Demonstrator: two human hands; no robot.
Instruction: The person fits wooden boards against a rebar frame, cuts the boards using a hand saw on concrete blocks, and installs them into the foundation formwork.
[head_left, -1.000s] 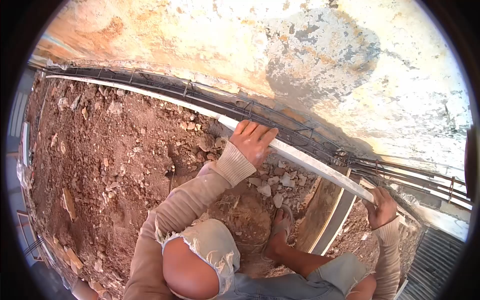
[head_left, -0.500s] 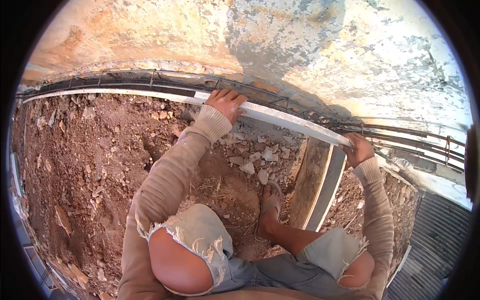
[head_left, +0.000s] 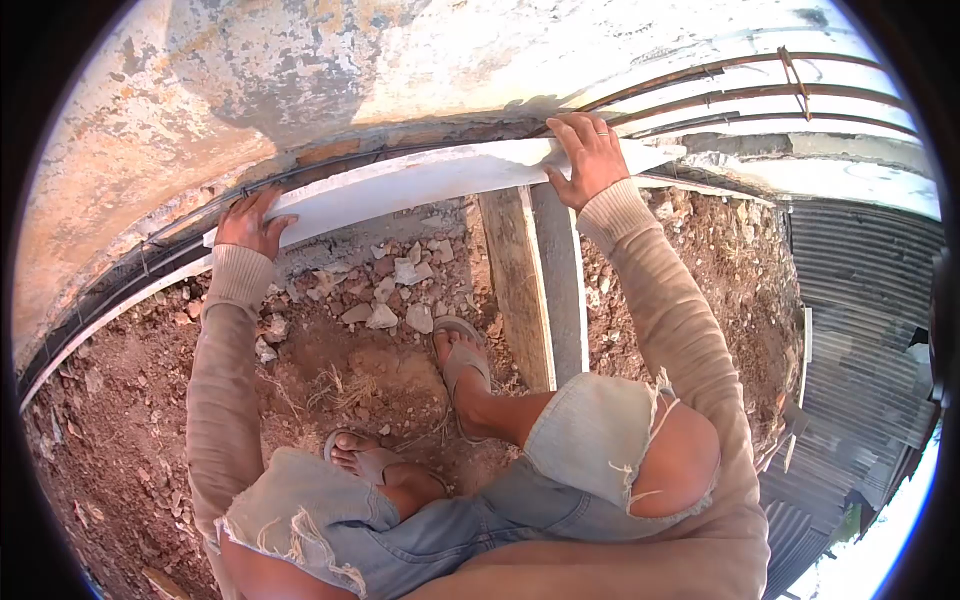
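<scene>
A long white board [head_left: 400,190] lies across the view at the foot of the peeling wall, its smooth near face showing. My left hand [head_left: 254,222] grips it near its left end, with the thumb on the near face and the fingers over the top edge. Toward the other end, my right hand [head_left: 588,165] is closed over the top edge, fingers on the far side and thumb in front. Beneath the board, a wooden plank [head_left: 518,280] and a grey post [head_left: 560,285] run side by side toward my knees.
Steel rebar [head_left: 760,93] runs along the peeling wall [head_left: 270,70]. Broken stones [head_left: 400,280] lie on reddish soil [head_left: 130,400] around my sandalled feet [head_left: 463,370]. Corrugated sheeting [head_left: 860,310] lies to the right.
My view has swung to the right. More of the board's near face shows now. My right hand has gone from the board's right end to a spot short of it.
</scene>
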